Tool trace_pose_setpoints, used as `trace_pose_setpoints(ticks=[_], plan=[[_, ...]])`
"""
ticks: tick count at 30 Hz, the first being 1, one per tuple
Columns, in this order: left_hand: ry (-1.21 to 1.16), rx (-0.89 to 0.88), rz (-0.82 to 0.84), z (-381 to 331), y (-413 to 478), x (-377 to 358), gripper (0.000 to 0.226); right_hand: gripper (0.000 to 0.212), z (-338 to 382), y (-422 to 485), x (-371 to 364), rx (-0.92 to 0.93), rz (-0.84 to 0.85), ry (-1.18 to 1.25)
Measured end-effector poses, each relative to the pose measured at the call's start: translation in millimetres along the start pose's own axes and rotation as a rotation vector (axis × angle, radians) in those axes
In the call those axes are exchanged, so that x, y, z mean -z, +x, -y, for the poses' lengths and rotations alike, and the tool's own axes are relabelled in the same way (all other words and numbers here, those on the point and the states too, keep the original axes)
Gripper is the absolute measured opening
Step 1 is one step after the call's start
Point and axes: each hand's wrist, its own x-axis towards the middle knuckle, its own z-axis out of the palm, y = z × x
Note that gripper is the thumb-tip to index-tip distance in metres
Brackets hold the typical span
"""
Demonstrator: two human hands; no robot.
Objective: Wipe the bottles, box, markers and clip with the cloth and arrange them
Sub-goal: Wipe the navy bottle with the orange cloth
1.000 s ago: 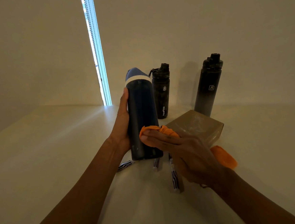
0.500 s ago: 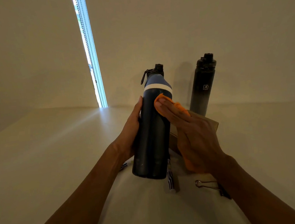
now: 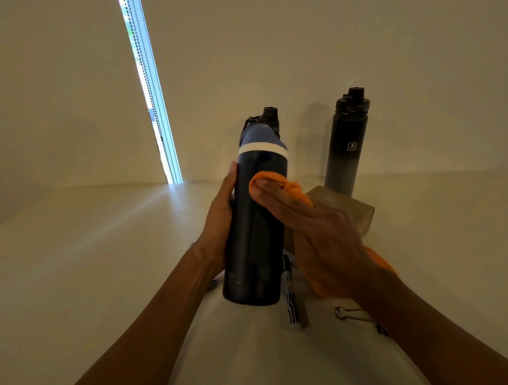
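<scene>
Head view shows the person's left hand [image 3: 219, 225] wrapped around the side of a dark navy bottle [image 3: 255, 222], thumb lying up along its near edge and the other fingers hidden behind it. The bottle is tilted slightly, its base lifted above the pale table [image 3: 100, 265]. It has a lighter blue top and a white band.

The right hand [image 3: 326, 241] lies with fingers stretched out flat, pressing an orange cloth [image 3: 279, 187] against the bottle's front, just below the white band. The rest of the cloth bunches under the palm and shows again beside the wrist; the thumb cannot be seen.

Just beyond the right hand sits a tan box [image 3: 348, 212], and past that a tall black bottle [image 3: 346, 145] stands upright. Behind the held bottle, only the cap of a second black bottle [image 3: 271, 115] shows. Below the two hands a striped marker [image 3: 291, 298] lies on the table, and the tip of another marker [image 3: 213, 283] peeks out by the left wrist. A binder clip [image 3: 353, 315] rests under the right wrist.
</scene>
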Motion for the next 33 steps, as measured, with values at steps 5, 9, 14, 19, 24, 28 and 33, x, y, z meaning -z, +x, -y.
trace_pose_setpoints(ticks=[5,9,14,19,24,28,33], plan=[[-0.079,-0.076,-0.037,0,6,21,0.052,0.057,16,-10,-10,0.173,0.140,-0.076],[-0.145,-0.081,-0.123,1,14,37,0.076,0.057,26,-14,-12,0.145,0.353,0.070],[-0.240,0.002,-0.138,2,22,50,0.083,0.075,15,-20,-20,0.220,0.442,0.014],[-0.269,0.023,-0.146,-2,23,53,0.072,0.063,12,-17,-21,0.238,0.401,-0.106],[-0.205,0.011,-0.131,-4,18,45,0.055,0.059,13,-18,-21,0.124,0.370,-0.070],[-0.279,0.050,-0.046,-10,13,34,0.085,0.063,21,-11,-12,0.086,0.309,-0.014],[-0.167,0.093,-0.056,-3,11,22,0.076,0.060,18,-4,-7,0.117,0.174,-0.045]])
